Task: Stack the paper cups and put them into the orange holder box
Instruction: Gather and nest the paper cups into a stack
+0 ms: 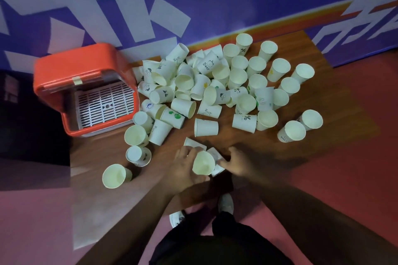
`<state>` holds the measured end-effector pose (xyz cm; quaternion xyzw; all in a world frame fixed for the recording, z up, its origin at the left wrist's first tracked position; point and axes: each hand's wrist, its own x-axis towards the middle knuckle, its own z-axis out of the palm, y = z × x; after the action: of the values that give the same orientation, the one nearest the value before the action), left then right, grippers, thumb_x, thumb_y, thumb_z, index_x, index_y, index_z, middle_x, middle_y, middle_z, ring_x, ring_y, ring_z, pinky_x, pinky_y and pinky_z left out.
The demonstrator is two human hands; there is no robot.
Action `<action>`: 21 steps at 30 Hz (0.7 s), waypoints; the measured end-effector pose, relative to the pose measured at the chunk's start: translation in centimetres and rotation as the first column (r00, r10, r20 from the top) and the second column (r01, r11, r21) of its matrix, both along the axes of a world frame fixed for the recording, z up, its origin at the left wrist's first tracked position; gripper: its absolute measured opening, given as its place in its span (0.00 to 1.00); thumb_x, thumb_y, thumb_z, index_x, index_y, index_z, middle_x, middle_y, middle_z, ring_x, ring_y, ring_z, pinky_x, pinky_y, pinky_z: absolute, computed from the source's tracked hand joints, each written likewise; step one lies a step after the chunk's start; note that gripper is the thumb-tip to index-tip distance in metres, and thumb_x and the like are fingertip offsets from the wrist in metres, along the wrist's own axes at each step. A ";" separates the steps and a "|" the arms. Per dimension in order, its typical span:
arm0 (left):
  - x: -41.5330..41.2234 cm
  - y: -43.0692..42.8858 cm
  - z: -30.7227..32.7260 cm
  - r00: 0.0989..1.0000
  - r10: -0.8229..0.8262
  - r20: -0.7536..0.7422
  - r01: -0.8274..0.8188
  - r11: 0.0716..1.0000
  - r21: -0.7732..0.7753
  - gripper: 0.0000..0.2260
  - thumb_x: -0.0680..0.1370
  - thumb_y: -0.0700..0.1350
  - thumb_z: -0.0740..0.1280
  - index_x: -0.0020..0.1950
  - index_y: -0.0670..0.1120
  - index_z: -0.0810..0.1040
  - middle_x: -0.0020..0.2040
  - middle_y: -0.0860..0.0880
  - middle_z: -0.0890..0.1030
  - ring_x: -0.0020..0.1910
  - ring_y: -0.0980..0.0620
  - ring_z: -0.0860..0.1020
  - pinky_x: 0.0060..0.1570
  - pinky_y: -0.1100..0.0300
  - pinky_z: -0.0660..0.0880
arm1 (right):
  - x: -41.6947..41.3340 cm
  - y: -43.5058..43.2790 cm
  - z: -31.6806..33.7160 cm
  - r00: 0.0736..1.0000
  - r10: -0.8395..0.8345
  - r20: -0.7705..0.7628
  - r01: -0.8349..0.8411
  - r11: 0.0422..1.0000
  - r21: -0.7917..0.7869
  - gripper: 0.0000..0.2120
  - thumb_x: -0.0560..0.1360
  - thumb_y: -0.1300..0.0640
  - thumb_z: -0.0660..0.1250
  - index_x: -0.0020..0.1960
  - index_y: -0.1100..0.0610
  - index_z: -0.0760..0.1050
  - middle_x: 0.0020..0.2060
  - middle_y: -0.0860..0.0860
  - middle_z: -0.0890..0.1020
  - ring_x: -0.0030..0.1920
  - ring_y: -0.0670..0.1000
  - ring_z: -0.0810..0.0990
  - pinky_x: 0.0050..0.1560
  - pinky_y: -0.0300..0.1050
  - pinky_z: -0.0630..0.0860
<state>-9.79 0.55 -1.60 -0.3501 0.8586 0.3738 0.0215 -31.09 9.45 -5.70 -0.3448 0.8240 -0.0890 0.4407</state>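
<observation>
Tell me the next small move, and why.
Likely nest the cup at the right hand into the open cup the left hand holds: they sit together, the orange holder box holds no cups, and loose cups cover the table.

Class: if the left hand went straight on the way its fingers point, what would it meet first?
The left hand would likely first meet the tipped cup just past its fingertips, though blur leaves depth unclear.

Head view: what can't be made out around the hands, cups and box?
- Head view: cups beneath the left hand and right hand are covered; stack count under the held paper cup unknown.
- The right hand's grip: motion-blurred.
- Inside the orange holder box: left interior lost in shadow.
- In the cup pile: overlapping cups hide those below.
</observation>
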 end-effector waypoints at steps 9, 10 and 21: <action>0.6 -5.1 0.5 0.937 0.348 -0.034 -0.348 0.938 0.005 0.30 0.75 0.64 0.66 0.70 0.47 0.72 0.64 0.49 0.73 0.64 0.49 0.70 0.66 0.50 0.69 | -0.2 0.1 -0.1 0.996 0.042 0.085 -0.044 0.999 0.016 0.28 0.72 0.47 0.71 0.67 0.59 0.71 0.54 0.52 0.77 0.50 0.48 0.74 0.48 0.40 0.67; 0.4 -5.9 0.4 0.913 0.408 -0.021 -0.409 0.911 -0.048 0.26 0.76 0.58 0.69 0.68 0.44 0.73 0.64 0.45 0.74 0.64 0.45 0.71 0.65 0.49 0.70 | -0.6 0.0 0.3 0.996 0.023 0.082 -0.024 1.000 0.007 0.28 0.72 0.48 0.71 0.67 0.59 0.71 0.53 0.52 0.76 0.51 0.49 0.75 0.48 0.41 0.68; -1.2 -10.5 -2.2 0.895 0.334 0.295 -0.260 0.929 -0.263 0.27 0.79 0.48 0.68 0.72 0.39 0.63 0.67 0.35 0.71 0.64 0.35 0.73 0.61 0.43 0.73 | -2.4 -1.0 7.6 0.999 -0.037 -0.040 0.027 0.978 -0.209 0.22 0.69 0.44 0.70 0.60 0.51 0.74 0.53 0.50 0.77 0.50 0.46 0.77 0.44 0.39 0.69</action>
<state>-11.00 -9.92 -3.76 -0.5364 0.8139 0.2117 0.0712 -33.49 8.45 1.85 -0.3776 0.8251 -0.1742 0.3825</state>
